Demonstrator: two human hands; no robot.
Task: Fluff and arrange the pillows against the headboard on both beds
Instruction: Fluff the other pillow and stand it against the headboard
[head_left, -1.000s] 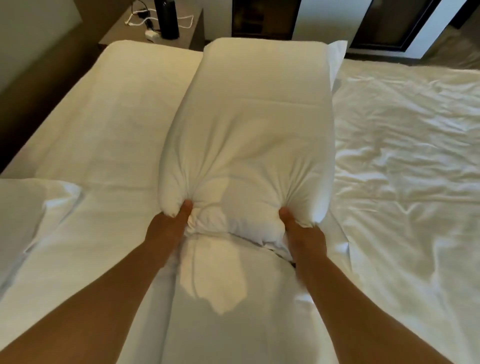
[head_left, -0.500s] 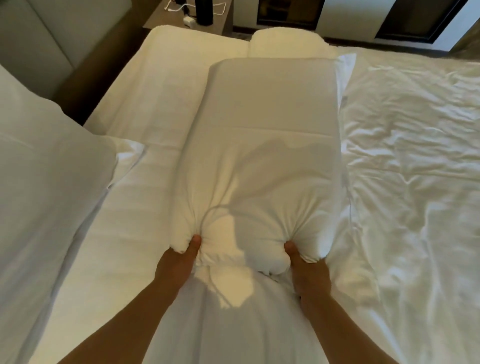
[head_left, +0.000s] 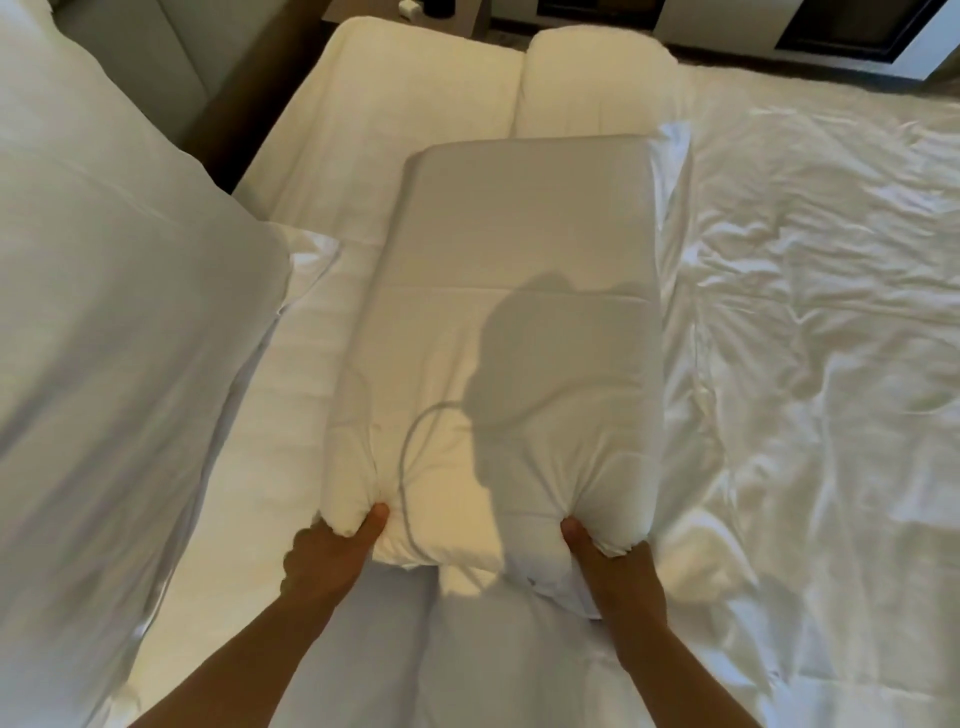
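Your left hand (head_left: 327, 558) and right hand (head_left: 615, 574) each grasp a near corner of the pillow (head_left: 509, 353), thumbs pressed into bunched fabric at lower centre of the frame. The pillow lies lengthwise across the middle of the frame, its far end toward the top. A second pillow (head_left: 104, 338) fills the left side. Rumpled sheet (head_left: 831, 338) spreads to the right.

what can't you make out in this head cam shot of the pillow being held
- Fingers of the left hand and right hand: head view, tucked under the held pillow.
- Nightstand items: cut off by the top edge.
- Second pillow: cut by the left edge, blurred.
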